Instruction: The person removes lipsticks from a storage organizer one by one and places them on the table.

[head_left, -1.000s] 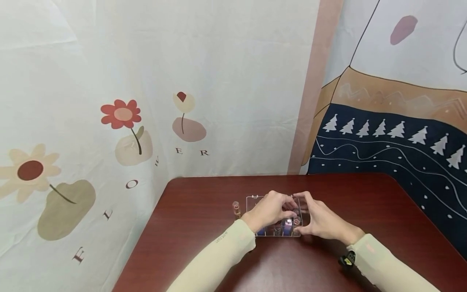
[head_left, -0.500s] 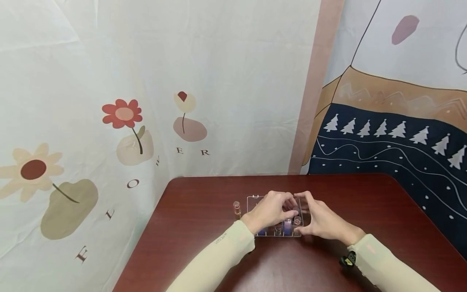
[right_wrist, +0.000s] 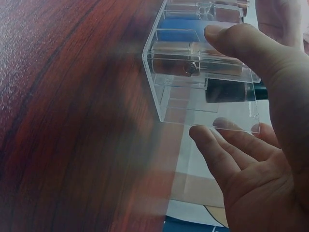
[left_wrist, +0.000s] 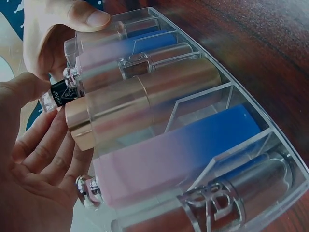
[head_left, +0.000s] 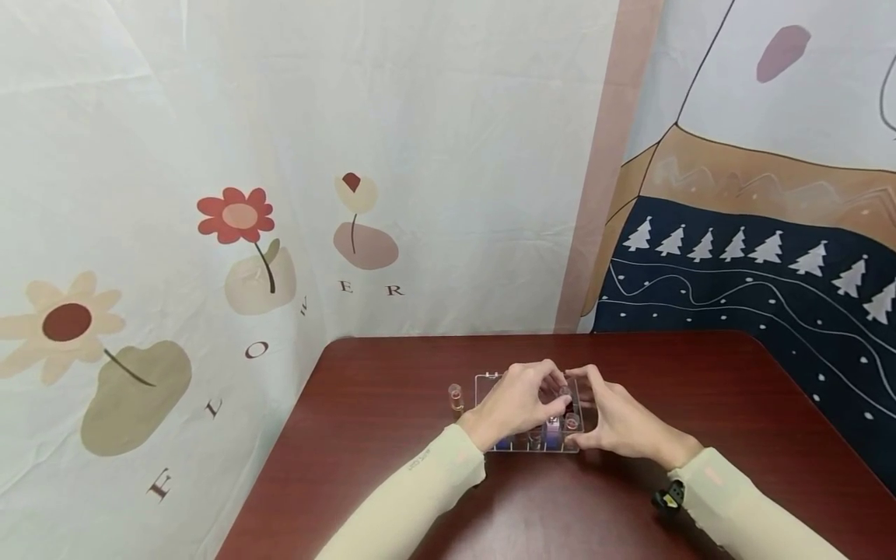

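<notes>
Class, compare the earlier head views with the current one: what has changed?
The left hand has risen slightly at the knuckles; it pinches a black tube, though when it took hold is unclear. Unchanged: the right hand holding the clear case, and the gold tube beside it.

"What's the organizer (right_wrist: 181, 114) made of?"
"Clear plastic, it looks like, smooth and glossy."
"And the gold tube (left_wrist: 145, 99)?"
"Shiny, metal-like. The pink-and-blue tube (left_wrist: 176, 154) is smooth with a softer sheen; the dark tube (left_wrist: 63, 93) looks glossy, clear plastic at one end."
"The tabletop (head_left: 518, 505)?"
"Wood-grained, polished enough to catch light."
"And the hanging (head_left: 462, 140)?"
"Matt cloth, lightly creased. The sleeves (head_left: 413, 498) are matt cloth too."
</notes>
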Demonstrator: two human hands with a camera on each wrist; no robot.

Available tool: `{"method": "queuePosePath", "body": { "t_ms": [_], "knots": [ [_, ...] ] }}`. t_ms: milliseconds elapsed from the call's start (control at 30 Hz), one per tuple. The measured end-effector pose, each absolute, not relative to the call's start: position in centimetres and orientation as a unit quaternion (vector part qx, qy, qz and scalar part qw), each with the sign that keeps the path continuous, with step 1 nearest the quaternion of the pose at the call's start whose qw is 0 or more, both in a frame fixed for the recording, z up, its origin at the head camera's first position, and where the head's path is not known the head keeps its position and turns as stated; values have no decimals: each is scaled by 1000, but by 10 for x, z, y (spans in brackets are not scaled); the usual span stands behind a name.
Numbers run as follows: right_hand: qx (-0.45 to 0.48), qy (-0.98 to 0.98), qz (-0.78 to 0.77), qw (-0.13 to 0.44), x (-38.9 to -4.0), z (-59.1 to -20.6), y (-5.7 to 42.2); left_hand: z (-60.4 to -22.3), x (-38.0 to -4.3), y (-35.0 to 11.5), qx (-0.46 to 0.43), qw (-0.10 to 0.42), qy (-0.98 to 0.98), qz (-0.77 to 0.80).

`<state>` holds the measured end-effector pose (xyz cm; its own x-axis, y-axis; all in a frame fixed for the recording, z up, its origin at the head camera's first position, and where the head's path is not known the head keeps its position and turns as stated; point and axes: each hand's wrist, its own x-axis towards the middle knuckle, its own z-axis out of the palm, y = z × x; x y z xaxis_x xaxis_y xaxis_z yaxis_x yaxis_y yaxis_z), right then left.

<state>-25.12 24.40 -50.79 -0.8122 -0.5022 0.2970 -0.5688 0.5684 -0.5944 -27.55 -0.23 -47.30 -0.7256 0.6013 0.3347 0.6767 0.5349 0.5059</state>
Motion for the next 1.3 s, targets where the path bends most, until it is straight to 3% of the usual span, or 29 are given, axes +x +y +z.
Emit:
{"method": "queuePosePath", "body": {
  "t_ms": [1300],
  "knots": [
    [285,-878,385,7,-253,-511,243,-447,-267,-76,-321,189,-867,-333]
  ]
}}
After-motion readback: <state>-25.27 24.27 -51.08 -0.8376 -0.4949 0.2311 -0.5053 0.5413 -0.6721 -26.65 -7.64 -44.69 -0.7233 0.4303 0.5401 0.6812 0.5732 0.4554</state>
